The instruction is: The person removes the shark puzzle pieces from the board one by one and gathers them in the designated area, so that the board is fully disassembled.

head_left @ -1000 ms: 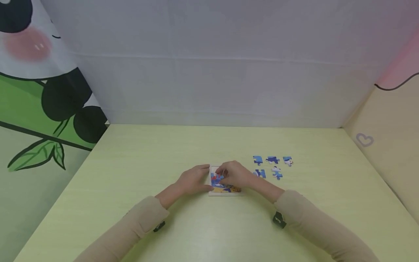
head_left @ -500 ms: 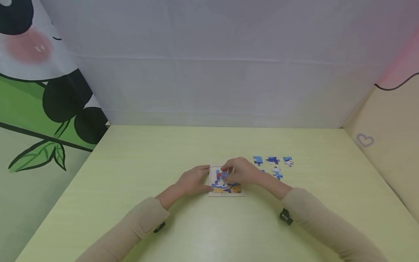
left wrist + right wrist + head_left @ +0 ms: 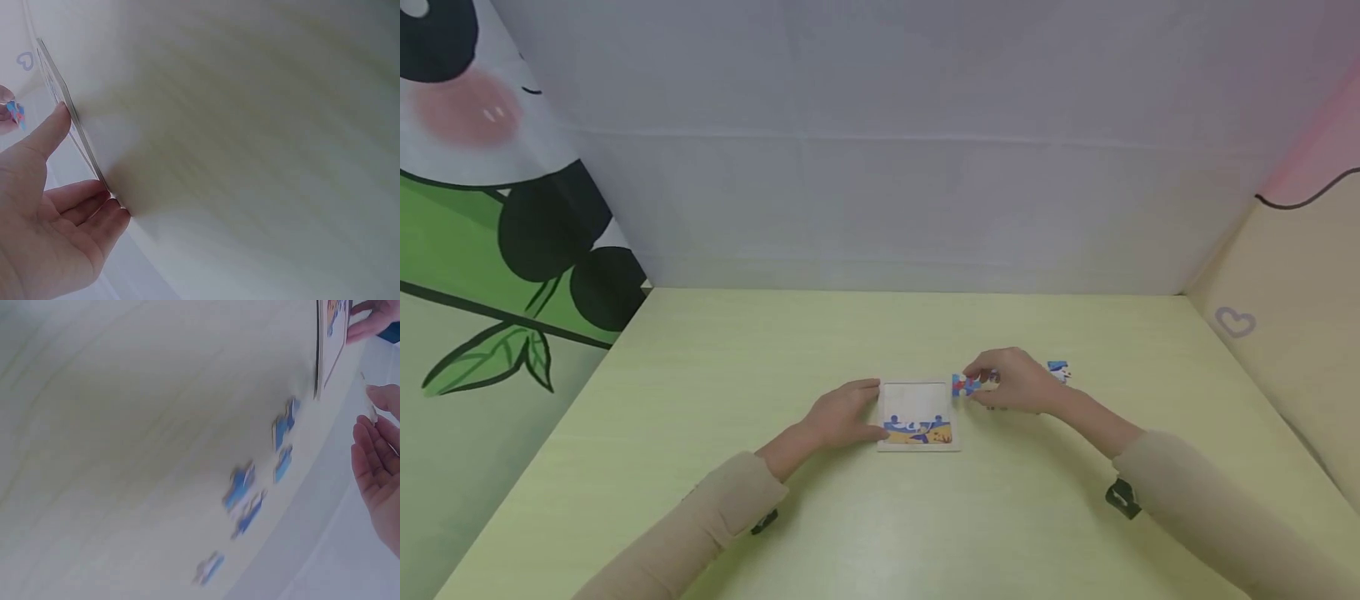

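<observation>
A small square puzzle tray [image 3: 917, 402] lies flat on the table; joined blue and yellow puzzle pieces [image 3: 917, 432] fill its bottom row, and bare pale board shows above them. My left hand [image 3: 844, 412] holds the tray by its left side, thumb at the lower corner and fingers along the upper edge. Just right of the tray, my right hand [image 3: 1018, 381] pinches a blue and red puzzle piece [image 3: 959, 386] between thumb and fingers, above the table. In the right wrist view that piece [image 3: 370, 403] is seen edge-on.
Several loose blue and white puzzle pieces [image 3: 240, 486] lie on the table to the right of the tray. The right hand hides most of them in the head view, while one piece [image 3: 1059, 370] shows past it. A grey-white panel [image 3: 880, 183] stands behind the table.
My right hand has moved right from over the tray, carrying the pinched puzzle piece and uncovering the bare upper board. My left hand and the tray stay in place.
</observation>
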`<state>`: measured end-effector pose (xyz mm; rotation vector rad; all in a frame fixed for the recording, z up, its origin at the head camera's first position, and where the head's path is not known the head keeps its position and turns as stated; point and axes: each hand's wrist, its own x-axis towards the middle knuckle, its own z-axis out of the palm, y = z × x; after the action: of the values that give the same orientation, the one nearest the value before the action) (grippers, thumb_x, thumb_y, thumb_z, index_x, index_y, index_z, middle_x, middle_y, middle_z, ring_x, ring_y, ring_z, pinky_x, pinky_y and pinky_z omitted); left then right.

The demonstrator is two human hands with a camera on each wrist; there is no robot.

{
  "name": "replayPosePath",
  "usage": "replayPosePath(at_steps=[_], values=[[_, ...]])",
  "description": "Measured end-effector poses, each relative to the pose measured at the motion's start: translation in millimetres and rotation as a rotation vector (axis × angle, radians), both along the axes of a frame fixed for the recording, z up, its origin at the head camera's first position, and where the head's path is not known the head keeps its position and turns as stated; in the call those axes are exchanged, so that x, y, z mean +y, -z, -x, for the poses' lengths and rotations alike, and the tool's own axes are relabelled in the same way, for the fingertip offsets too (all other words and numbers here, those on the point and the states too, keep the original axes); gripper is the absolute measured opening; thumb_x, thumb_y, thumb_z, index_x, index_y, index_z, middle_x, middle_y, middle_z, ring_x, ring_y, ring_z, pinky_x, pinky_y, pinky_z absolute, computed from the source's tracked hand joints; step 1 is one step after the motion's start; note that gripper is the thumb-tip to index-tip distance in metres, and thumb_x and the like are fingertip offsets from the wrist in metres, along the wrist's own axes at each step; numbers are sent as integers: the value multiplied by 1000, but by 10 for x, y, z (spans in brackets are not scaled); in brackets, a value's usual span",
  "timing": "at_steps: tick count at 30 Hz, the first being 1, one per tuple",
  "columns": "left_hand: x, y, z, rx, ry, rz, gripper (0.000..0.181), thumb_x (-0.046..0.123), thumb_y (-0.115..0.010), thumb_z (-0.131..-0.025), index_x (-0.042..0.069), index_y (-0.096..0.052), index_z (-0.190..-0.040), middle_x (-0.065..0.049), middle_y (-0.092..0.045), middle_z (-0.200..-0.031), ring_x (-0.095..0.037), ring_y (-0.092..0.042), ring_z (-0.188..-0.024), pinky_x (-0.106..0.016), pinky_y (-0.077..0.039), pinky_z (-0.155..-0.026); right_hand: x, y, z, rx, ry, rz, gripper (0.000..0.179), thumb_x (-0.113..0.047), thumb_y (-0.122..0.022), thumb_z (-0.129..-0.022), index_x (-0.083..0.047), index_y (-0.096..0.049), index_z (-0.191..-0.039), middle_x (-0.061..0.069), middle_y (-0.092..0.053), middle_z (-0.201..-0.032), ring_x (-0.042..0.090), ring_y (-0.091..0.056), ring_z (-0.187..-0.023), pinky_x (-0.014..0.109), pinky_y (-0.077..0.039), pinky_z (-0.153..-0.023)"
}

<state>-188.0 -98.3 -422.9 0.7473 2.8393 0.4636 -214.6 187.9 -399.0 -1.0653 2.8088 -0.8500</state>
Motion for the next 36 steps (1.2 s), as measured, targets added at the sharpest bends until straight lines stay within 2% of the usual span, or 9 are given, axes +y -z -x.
replayPosePath(at_steps=[7,13,18,21,24,36], values=[[-12,25,-29,5,10,16,69,38,-71,-76,-3,-49,-127,-15,-46,-134,-30,-41,-124,-41,-34,-103,431,-54,-71,12,77,-7,24,-9,-70,-75,-1,-67,-98,0,-67,-89,16,-60,-78,30,-52,-65],[-25,40,-46,11,15,16,69,38,-72,-75,-3,-50,-126,-14,-46,-134,-30,-41,-124,-41,-34,-103,821,-17,-157,15,167,-1,25,-7,-71,-74,-1,-68,-98,3,-68,-89,19,-60,-77,29,-52,-63],[-44,49,-54,15,10,14,69,38,-72,-75,-2,-50,-126,-13,-46,-135,-29,-41,-125,-40,-33,-104,1072,51,-250,-46,221,9,24,-6,-71,-74,1,-68,-97,4,-67,-88,11,-58,-75,24,-51,-61],[-54,50,-60,20,10,12,69,38,-72,-74,-2,-50,-126,-13,-46,-134,-29,-41,-125,-40,-33,-104,1162,96,-290,-128,223,20,25,-5,-70,-74,3,-67,-98,3,-67,-85,6,-57,-73,22,-51,-61],[-59,44,-70,15,11,11,69,38,-72,-74,-2,-50,-126,-13,-46,-135,-29,-40,-125,-40,-33,-104,1214,141,-318,-168,213,29,27,-5,-69,-74,5,-66,-99,2,-66,-81,4,-56,-70,22,-51,-60],[-65,42,-71,-1,19,12,69,38,-72,-75,-1,-49,-128,-11,-44,-136,-29,-39,-126,-40,-33,-104,1267,258,-348,-195,264,25,27,-2,-70,-73,9,-65,-97,11,-68,-85,10,-60,-69,21,-52,-59]])
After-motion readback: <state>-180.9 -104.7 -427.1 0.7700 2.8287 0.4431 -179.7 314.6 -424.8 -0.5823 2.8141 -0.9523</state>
